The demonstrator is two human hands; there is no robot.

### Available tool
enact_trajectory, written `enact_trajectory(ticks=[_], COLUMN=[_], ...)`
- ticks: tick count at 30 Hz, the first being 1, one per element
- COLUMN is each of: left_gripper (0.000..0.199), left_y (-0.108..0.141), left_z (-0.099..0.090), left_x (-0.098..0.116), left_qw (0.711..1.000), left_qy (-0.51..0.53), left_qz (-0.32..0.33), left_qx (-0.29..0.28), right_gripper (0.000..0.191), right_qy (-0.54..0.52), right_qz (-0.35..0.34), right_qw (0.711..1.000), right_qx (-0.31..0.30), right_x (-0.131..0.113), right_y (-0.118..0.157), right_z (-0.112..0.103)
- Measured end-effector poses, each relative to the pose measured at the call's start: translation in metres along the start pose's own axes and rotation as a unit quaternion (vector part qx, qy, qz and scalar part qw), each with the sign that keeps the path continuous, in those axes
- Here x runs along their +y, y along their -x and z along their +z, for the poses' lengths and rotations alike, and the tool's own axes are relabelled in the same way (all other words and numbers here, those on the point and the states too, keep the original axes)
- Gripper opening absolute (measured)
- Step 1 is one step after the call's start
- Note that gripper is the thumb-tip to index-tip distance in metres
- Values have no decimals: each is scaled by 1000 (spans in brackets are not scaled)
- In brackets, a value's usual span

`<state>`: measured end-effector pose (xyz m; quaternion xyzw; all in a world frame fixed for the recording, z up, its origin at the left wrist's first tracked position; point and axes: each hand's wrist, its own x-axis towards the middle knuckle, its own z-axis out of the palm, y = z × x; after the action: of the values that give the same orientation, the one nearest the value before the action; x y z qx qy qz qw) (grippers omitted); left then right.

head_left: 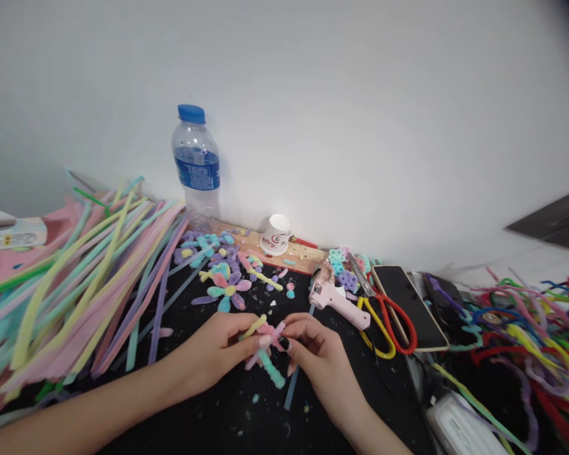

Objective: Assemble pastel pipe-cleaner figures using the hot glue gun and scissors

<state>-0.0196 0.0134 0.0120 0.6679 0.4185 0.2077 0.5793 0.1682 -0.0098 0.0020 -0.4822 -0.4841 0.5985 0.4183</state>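
Observation:
Near the front middle, my left hand [222,347] pinches a small fuzzy pipe-cleaner piece [271,370] with yellow, pink and turquoise arms. My right hand [315,354] grips the same piece from the other side, thumb and fingers pressed together at its pink and lilac part. Just behind my hands lies a finished-looking flower [230,291] with purple, pink and turquoise petals. A translucent glue stick [291,388] lies on the black mat by my right hand. The pale pink glue gun [339,303] rests behind my right hand.
Long pastel pipe cleaners [90,278] heap at left. Behind stand a bottle [196,167] and a paper cup [275,235]. Scissors [398,325] and a phone [410,306] lie at right, beside a white device [462,423] and bright pipe cleaners [540,341].

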Motion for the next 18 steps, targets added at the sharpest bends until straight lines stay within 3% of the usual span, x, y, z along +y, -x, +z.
enact_trajectory(ticks=[10, 18], left_gripper=[29, 28], left_y=[-1, 1], left_z=[2, 0], left_x=[-2, 3], left_qw=[999, 1000], left_qy=[49, 22], left_qz=[4, -8], left_qx=[15, 8], right_gripper=[6, 6], right_qy=[-6, 31], right_qz=[0, 9], right_qw=[1000, 999], right_qx=[2, 10], right_x=[1, -2], right_y=[0, 0], right_z=[0, -1])
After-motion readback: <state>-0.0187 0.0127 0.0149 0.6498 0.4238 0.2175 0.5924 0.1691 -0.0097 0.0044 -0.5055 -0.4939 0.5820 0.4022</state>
